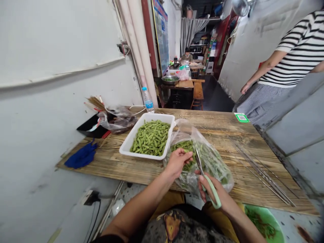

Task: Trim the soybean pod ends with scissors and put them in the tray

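My left hand (177,161) reaches into a clear plastic bag (215,162) full of green edamame pods, its fingers pinched on a pod at the bag's mouth. My right hand (215,192) grips scissors (206,179) with light green handles, blades pointing up towards the left hand. A white rectangular tray (129,141) holding cut edamame pods (152,137) sits just left of the bag on the wooden table (227,128).
Blue cloth (82,157), a black tray with chopsticks and a plastic bag (117,119), and a water bottle (147,100) stand at the left. Metal skewers (263,173) lie at the right. A green basin (268,224) sits below. A person in a striped shirt (296,50) stands right.
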`<move>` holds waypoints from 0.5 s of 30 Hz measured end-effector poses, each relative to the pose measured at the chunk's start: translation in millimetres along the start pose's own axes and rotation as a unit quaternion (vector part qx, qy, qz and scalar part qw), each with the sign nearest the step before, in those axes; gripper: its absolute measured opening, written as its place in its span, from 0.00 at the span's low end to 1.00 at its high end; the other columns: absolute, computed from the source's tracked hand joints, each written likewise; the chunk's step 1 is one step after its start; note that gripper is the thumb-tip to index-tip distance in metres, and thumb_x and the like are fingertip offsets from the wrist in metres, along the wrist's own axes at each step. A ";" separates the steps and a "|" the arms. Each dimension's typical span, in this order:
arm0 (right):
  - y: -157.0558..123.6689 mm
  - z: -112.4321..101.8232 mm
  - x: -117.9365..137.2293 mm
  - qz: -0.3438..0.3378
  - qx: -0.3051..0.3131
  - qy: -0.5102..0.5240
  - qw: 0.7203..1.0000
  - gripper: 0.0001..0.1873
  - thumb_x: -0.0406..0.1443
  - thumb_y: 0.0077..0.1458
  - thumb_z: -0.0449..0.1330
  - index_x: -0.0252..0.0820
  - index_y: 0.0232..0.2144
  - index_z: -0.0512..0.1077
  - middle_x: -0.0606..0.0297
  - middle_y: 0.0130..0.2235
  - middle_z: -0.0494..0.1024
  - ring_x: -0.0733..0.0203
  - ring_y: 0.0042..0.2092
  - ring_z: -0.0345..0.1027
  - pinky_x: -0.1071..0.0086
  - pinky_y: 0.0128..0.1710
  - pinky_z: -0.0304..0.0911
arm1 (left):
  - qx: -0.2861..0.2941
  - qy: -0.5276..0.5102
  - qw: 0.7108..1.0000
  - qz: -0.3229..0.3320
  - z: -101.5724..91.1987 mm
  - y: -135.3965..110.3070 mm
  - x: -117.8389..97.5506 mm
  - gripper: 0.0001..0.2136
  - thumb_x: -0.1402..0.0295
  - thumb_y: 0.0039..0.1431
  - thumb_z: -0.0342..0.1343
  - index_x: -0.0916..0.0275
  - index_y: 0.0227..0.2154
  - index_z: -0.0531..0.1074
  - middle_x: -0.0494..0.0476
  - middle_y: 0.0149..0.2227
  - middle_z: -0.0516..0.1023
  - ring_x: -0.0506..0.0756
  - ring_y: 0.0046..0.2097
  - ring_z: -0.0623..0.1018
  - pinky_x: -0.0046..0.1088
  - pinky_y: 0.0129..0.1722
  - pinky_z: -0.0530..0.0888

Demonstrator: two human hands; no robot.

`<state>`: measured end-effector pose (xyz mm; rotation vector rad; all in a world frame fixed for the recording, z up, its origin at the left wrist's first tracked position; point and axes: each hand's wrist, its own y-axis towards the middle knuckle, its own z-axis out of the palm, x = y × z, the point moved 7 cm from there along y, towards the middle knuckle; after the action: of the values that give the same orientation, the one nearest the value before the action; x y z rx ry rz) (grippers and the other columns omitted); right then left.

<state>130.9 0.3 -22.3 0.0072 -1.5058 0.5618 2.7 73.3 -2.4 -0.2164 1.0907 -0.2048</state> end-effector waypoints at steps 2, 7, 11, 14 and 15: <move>0.9 -0.5 -1.8 0.001 -0.001 0.003 1.000 0.28 0.53 0.52 0.55 0.40 0.47 0.63 0.74 0.22 0.62 0.69 0.19 0.57 0.74 0.17 0.57 | 0.003 -0.002 1.000 -0.003 0.2 -0.4 0.0 0.20 0.62 0.34 0.68 0.64 0.21 0.61 0.47 0.18 0.71 0.45 0.22 0.69 0.19 0.23 0.61; 4.3 -3.9 -6.3 0.020 -0.016 -0.012 1.000 0.26 0.54 0.50 0.56 0.41 0.42 0.64 0.78 0.17 0.59 0.71 0.14 0.51 0.77 0.12 0.53 | -0.006 0.012 1.000 0.003 -1.0 -1.8 4.7 0.19 0.63 0.36 0.67 0.64 0.21 0.61 0.48 0.18 0.71 0.44 0.21 0.68 0.19 0.23 0.61; 6.1 -1.9 -10.9 0.035 -0.009 -0.037 0.999 0.25 0.56 0.48 0.57 0.42 0.34 0.65 0.80 0.13 0.56 0.72 0.11 0.49 0.78 0.08 0.51 | -0.020 0.049 0.998 0.022 -7.7 -1.3 9.1 0.18 0.61 0.37 0.66 0.64 0.20 0.62 0.49 0.18 0.71 0.45 0.21 0.67 0.20 0.23 0.62; 8.0 0.9 -15.3 0.039 0.002 -0.031 0.999 0.27 0.57 0.45 0.58 0.41 0.34 0.65 0.80 0.14 0.59 0.73 0.12 0.51 0.78 0.09 0.52 | -0.080 0.119 0.985 0.099 -34.2 4.7 -16.8 0.15 0.60 0.42 0.62 0.64 0.23 0.64 0.49 0.18 0.71 0.47 0.22 0.68 0.22 0.24 0.63; 8.5 0.9 -17.8 0.049 0.003 -0.016 0.999 0.27 0.57 0.44 0.59 0.41 0.33 0.65 0.79 0.15 0.61 0.73 0.12 0.53 0.78 0.09 0.53 | -0.122 0.155 0.969 0.146 -48.4 5.5 -35.1 0.13 0.60 0.45 0.60 0.64 0.25 0.65 0.49 0.19 0.71 0.48 0.23 0.69 0.23 0.25 0.65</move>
<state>127.7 1.2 -41.8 -0.0544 -1.5415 0.6467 -55.8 84.6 4.5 -0.2456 1.4455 0.1686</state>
